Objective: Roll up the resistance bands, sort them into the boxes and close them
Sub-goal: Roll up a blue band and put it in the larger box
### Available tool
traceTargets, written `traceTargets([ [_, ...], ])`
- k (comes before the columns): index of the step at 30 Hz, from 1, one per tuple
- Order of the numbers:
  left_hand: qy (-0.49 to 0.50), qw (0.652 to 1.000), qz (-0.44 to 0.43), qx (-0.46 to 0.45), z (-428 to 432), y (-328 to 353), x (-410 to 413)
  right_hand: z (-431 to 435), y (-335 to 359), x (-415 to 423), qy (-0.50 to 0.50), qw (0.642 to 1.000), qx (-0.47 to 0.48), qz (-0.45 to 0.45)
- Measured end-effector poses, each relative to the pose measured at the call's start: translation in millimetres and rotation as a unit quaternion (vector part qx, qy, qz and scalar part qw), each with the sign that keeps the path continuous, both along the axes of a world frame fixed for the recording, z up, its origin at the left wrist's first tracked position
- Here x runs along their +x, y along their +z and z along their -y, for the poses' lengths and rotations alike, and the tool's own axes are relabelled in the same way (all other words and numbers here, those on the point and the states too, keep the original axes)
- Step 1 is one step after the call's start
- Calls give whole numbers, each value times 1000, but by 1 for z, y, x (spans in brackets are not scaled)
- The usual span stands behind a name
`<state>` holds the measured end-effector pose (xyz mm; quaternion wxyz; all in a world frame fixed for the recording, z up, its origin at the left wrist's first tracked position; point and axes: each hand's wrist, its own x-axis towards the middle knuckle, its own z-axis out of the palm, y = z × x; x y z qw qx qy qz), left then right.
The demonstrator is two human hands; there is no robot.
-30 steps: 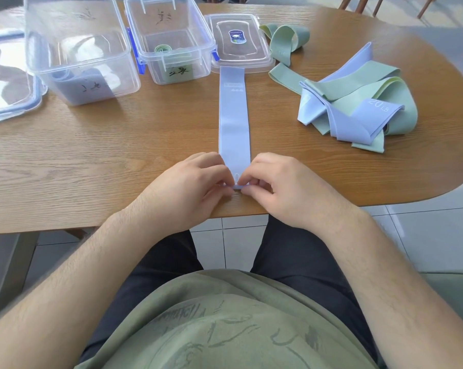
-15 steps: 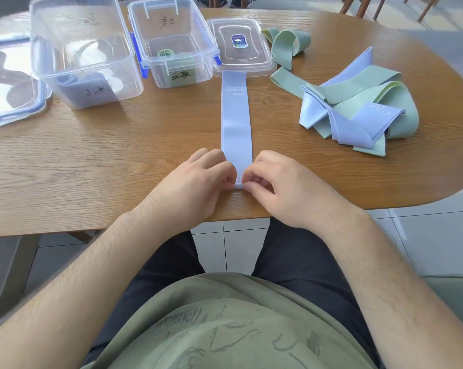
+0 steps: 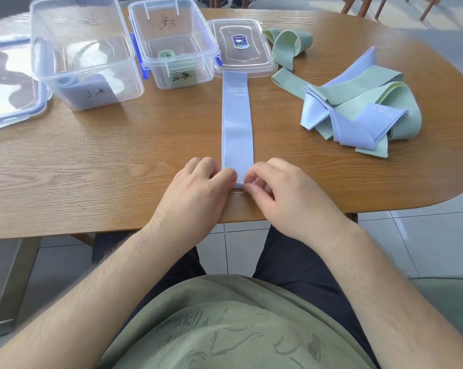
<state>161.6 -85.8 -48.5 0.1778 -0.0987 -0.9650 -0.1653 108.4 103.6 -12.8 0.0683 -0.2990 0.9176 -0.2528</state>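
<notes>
A pale blue resistance band (image 3: 237, 121) lies flat and straight on the wooden table (image 3: 105, 166), running away from me. Its near end is curled into a small roll. My left hand (image 3: 198, 193) and my right hand (image 3: 283, 193) pinch that roll from either side with curled fingers. Two clear open boxes stand at the back: the left box (image 3: 84, 54) holds blue bands, the middle box (image 3: 174, 43) holds a rolled green band (image 3: 166, 54).
A clear lid (image 3: 242, 47) lies beside the middle box, touching the band's far end. Another lid (image 3: 9, 83) lies at the far left. A heap of blue and green bands (image 3: 358, 110) sits on the right, a loose green band (image 3: 289, 46) behind it.
Both hands have moved a little forward along the band, and its near end has curled further into a roll.
</notes>
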Motion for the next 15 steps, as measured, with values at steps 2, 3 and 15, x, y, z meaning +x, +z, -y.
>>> traceTargets([
  [2, 15, 1000, 6, 12, -4, 1, 1, 0, -1, 2, -20, 999, -20, 18],
  [3, 18, 1000, 8, 19, -5, 1, 2, 1, -2, 2, -31, 999, -27, 25],
  [15, 29, 998, -6, 50, -6, 3, 1, 7, 1, 2, -56, 998, -11, 4],
])
